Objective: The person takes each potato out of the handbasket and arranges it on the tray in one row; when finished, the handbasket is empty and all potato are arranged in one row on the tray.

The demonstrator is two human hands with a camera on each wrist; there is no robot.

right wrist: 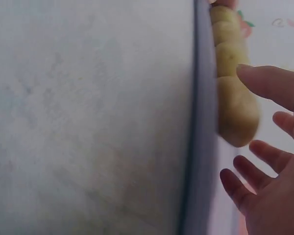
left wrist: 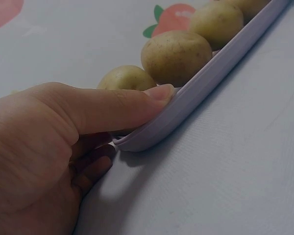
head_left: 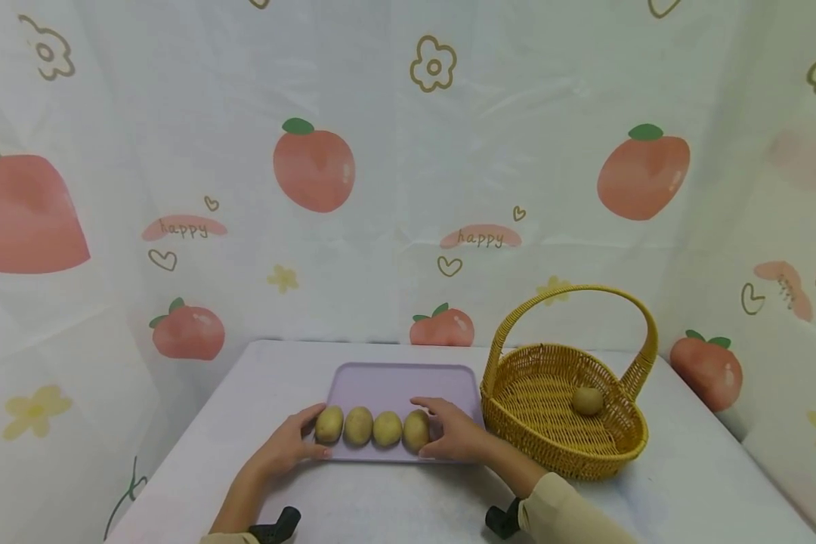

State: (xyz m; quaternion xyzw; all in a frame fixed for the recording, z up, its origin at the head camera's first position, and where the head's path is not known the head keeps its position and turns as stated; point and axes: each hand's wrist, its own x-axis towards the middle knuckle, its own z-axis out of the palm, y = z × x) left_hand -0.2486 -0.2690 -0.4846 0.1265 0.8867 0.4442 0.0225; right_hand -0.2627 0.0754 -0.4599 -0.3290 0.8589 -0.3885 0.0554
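A lilac tray [head_left: 401,385] lies on the white table with a row of potatoes [head_left: 357,425] along its front edge. My left hand [head_left: 299,442] is at the tray's front left corner. Its thumb [left wrist: 137,105] lies on the tray rim [left wrist: 220,63] and its other fingers curl at the corner, beside the leftmost potato [left wrist: 125,78]. My right hand [head_left: 449,431] sits at the row's right end, fingers spread and fairly straight around the rightmost potato [right wrist: 237,110]. Whether they touch it is unclear. The right hand [right wrist: 274,196] holds nothing.
A yellow wicker basket [head_left: 557,438] with a tall handle stands right of the tray, holding one potato [head_left: 588,400]. A peach-printed cloth hangs behind and on both sides. The white table [head_left: 394,499] reaches toward me in front of the tray.
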